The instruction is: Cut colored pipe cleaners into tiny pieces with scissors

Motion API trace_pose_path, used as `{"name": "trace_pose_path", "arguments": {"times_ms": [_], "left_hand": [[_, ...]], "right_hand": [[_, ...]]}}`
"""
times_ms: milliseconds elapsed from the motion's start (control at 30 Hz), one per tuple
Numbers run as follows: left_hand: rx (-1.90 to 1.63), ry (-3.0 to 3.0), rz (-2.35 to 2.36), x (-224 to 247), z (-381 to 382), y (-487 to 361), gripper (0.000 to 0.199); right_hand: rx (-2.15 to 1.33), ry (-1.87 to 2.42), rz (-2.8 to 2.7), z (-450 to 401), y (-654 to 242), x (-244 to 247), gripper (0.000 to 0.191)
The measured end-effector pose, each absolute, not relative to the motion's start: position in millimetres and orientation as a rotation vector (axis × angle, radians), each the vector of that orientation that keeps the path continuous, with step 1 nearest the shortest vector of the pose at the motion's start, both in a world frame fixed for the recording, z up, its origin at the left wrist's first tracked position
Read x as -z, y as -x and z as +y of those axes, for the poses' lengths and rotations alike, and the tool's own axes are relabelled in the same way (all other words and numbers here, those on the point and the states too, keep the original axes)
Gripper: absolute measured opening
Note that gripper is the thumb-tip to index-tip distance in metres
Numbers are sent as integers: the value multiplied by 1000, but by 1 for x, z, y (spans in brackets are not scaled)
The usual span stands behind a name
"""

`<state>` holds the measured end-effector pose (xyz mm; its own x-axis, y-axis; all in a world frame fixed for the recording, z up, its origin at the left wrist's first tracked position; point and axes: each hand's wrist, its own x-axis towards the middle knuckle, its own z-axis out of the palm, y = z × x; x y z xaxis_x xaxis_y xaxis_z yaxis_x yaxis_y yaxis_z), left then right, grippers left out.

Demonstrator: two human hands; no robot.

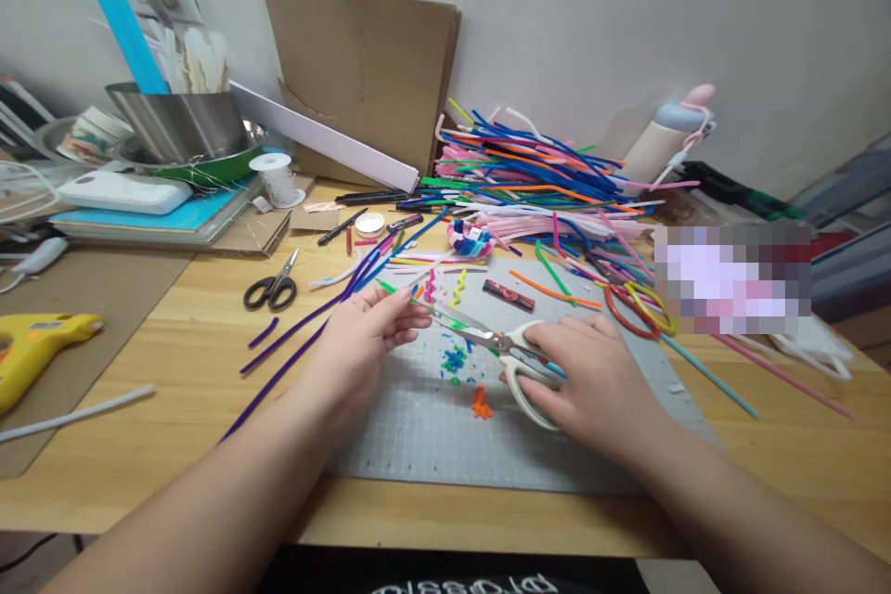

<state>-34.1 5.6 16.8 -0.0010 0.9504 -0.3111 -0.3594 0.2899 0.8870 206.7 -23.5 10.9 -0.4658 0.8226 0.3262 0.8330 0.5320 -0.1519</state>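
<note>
Reaching over a pale wooden desk (390, 515)

With twelve o'clock at the white wall (557, 28), a flat grey gridded mat (410, 441) covers the desk's middle, and just beyond its twelve lies a broad heap of multicoloured fuzzy stems (539, 169). The right hand (585, 371), at three, is curled through the loops of white-handled steel scissors (499, 343), blades pointing to ten. The left hand (382, 320), near nine, pinches a thin green fuzzy strip (387, 287) between thumb and fingertips; the strip runs at ten, above the mat and along the blades. Whether metal touches it, I cannot tell. It should be very light, soft outside and bendable, probably over a wire core, so a pinch close to the blades would keep it from flexing away. The scissors look stiff and heavier, best held by their loops. Blue-and-green clippings (455, 358) sit at nine, a smaller orange clump (480, 402) at seven.
</note>
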Motion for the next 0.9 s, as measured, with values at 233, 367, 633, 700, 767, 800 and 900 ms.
{"name": "trace_pose_path", "arguments": {"times_ms": [233,367,633,700,767,800,900], "left_hand": [[-1164,-654,1095,-18,6,34,18],[-1165,-654,1105,-19,6,35,17],[-1168,-679,1118,-19,5,34,18],[-1166,-676,1119,-19,5,33,18],[-1165,-668,1118,-19,4,33,18],[-1164,-663,1118,-19,4,33,18],[-1155,-655,1110,-19,5,33,18]], "right_hand": [[29,1345,-2420,-24,-209,-10,14],[-7,1372,-2418,-24,-208,-12,15],[-34,1389,-2411,-26,-205,-14,15],[-32,1386,-2417,-25,-205,-14,15],[-33,1385,-2423,-25,-205,-13,15],[-31,1386,-2423,-25,-206,-13,15],[-18,1387,-2422,-25,-206,-12,16]]}}
